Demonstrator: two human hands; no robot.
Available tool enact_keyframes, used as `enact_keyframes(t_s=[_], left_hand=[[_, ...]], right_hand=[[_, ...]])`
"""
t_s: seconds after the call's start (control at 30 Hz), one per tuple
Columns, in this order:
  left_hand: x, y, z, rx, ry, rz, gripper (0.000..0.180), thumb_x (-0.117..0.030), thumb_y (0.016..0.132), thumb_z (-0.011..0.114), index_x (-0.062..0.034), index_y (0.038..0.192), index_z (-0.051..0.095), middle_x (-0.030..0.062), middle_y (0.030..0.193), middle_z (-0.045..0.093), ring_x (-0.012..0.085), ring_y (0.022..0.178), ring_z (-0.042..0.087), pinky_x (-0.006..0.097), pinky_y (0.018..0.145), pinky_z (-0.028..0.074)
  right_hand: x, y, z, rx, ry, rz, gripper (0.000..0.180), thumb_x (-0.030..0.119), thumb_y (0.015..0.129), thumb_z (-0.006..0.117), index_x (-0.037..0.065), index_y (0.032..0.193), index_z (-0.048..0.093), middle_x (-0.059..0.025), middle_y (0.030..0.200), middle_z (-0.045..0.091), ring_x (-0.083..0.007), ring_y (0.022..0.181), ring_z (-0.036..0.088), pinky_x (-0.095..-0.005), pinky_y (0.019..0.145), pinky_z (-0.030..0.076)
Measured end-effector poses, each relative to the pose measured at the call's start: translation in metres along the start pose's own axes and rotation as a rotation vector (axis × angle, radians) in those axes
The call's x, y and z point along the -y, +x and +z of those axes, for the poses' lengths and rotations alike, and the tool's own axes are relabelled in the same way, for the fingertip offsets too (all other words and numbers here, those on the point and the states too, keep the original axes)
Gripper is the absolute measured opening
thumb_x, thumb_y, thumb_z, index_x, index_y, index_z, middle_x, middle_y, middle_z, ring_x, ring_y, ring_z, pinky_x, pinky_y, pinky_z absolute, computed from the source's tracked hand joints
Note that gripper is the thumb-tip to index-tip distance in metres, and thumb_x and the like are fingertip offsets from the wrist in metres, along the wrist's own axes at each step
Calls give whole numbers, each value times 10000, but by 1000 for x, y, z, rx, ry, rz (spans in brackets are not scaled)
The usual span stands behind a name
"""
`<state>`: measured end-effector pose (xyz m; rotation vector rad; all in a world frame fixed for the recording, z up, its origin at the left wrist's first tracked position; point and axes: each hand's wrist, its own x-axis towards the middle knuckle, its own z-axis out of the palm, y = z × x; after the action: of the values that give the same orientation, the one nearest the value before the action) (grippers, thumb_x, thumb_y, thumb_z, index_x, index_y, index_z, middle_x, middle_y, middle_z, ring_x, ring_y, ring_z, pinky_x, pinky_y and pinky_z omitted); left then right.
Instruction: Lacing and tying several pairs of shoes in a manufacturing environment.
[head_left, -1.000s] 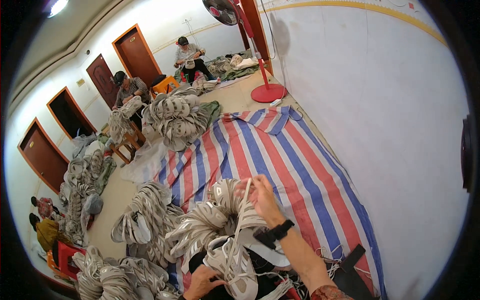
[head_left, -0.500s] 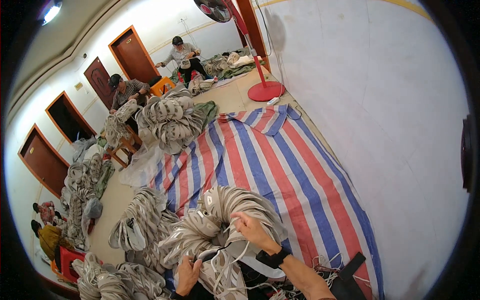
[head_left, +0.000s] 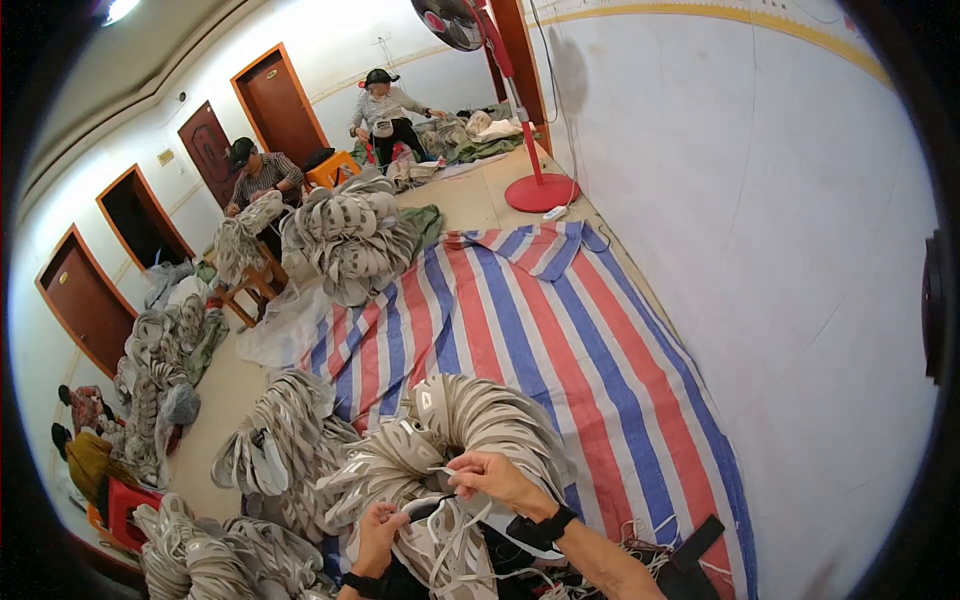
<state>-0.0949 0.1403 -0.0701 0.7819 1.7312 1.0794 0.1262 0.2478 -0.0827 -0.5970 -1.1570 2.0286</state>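
Note:
A beige and white shoe upper (head_left: 447, 548) with loose pale laces lies in front of me at the lower middle. My left hand (head_left: 378, 536) is closed at its left edge, thumb and fingers gripping by the dark-lined opening. Just above the opening, my right hand (head_left: 492, 477) pinches a pale shoelace (head_left: 441, 470), whose short end sticks out to the left of the fingers. Right behind both hands curves a thick row of stacked shoe uppers (head_left: 500, 420). Black bands circle both wrists.
More stacked uppers (head_left: 285, 440) stand to the left, with another bundle (head_left: 200, 550) nearer. A striped tarp (head_left: 540, 340) covers the floor ahead. Loose laces (head_left: 650, 535) lie at lower right. Farther off are a red standing fan (head_left: 540, 190), a large pile of uppers (head_left: 345, 235) and several seated people.
My right hand has come down and left, from a raised pointing finger to a pinch on the lace. My left hand stays by the shoe upper. The whole view has shifted slightly.

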Motion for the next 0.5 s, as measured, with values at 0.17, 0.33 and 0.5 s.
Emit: enact_keyframes(t_s=[0.17,0.33,0.5], left_hand=[[3,12,2,-2,-23,4,221,-16,716,633,2,881,487,75,688,586,131,592,561,210,514,410],[-12,4,1,-20,-440,55,180,25,755,568,-27,853,426,111,688,573,188,587,577,299,554,512],[-31,-3,-23,-30,-646,129,139,12,791,533,-43,855,422,125,777,562,206,605,573,347,581,523]], right_hand=[[-4,-1,11,64,-42,55,205,77,837,559,-36,1007,536,-71,767,611,-93,617,570,-212,569,474],[8,-6,28,10,-1,28,126,87,857,529,-6,941,525,-54,751,599,-70,575,539,-189,498,431],[51,-14,78,63,-85,16,113,126,873,513,19,910,517,-13,715,574,-29,527,457,-159,447,353]])
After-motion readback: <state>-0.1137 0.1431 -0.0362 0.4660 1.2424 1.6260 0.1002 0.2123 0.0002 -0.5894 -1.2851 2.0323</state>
